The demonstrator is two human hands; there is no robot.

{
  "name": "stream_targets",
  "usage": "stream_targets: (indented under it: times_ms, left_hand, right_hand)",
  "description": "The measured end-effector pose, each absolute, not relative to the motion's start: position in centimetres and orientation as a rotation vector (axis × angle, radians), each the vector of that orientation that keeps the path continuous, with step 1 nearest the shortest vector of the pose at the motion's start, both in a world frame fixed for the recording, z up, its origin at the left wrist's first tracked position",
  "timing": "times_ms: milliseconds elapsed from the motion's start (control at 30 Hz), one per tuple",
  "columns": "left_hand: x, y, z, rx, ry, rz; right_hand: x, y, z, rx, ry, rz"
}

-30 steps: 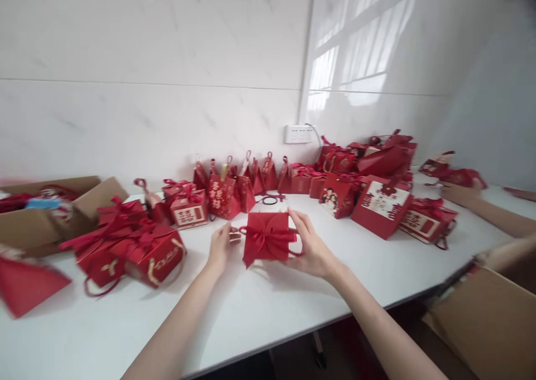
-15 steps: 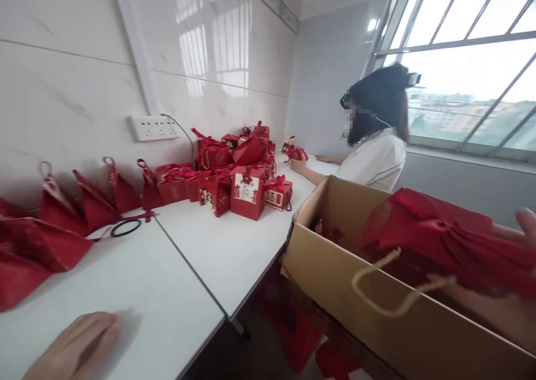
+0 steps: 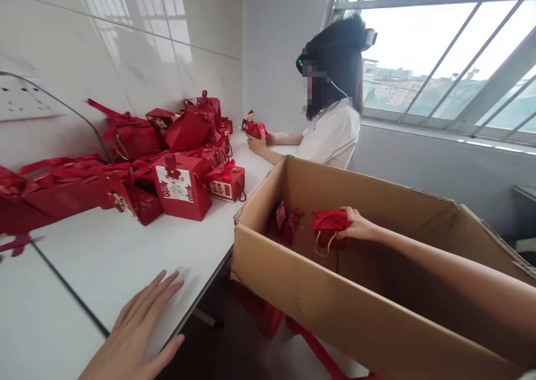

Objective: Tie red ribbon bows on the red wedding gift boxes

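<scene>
Inside the large cardboard box (image 3: 276, 263), my right hand (image 3: 354, 224) grips a small red gift box (image 3: 330, 226) with a ribbon on top and a tan cord handle hanging at its side. Another red gift box (image 3: 287, 221) lies deeper in the carton's far left corner, partly in shadow. My left hand (image 3: 144, 318) is open at the front edge of the white table (image 3: 192, 246), fingers spread and holding nothing. Closest to it on the tabletop is an upright red box with a white printed label (image 3: 182, 190).
A pile of red gift boxes (image 3: 188, 129) stands along the wall. Across the table a person in a white shirt (image 3: 335, 134) handles a red box (image 3: 255, 129). More red material (image 3: 263, 313) lies below the table edge. A wall socket (image 3: 25, 98) has a cable.
My right hand has carried the red gift box away from me and down into the carton. My left hand's fingers have spread. The view has swung right; the other person's hands have come together.
</scene>
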State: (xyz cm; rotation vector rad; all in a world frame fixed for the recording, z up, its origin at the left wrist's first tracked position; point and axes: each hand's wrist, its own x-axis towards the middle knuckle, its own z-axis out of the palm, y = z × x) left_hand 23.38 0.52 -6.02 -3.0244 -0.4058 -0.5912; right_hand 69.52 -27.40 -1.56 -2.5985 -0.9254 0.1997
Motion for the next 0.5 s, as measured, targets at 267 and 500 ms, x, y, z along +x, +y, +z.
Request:
stream_targets:
  times_ms: [267, 500]
  left_hand:
    - [25.4, 0.5, -6.0, -2.951, -0.342, -0.451]
    - [25.1, 0.0, -5.5, -2.994, -0.389, -0.293]
  right_hand:
    - [69.7, -28.1, -8.9, -2.526, -0.887, 0.36]
    - [68.1, -28.3, -14.1, -2.405, -0.968, 0.466]
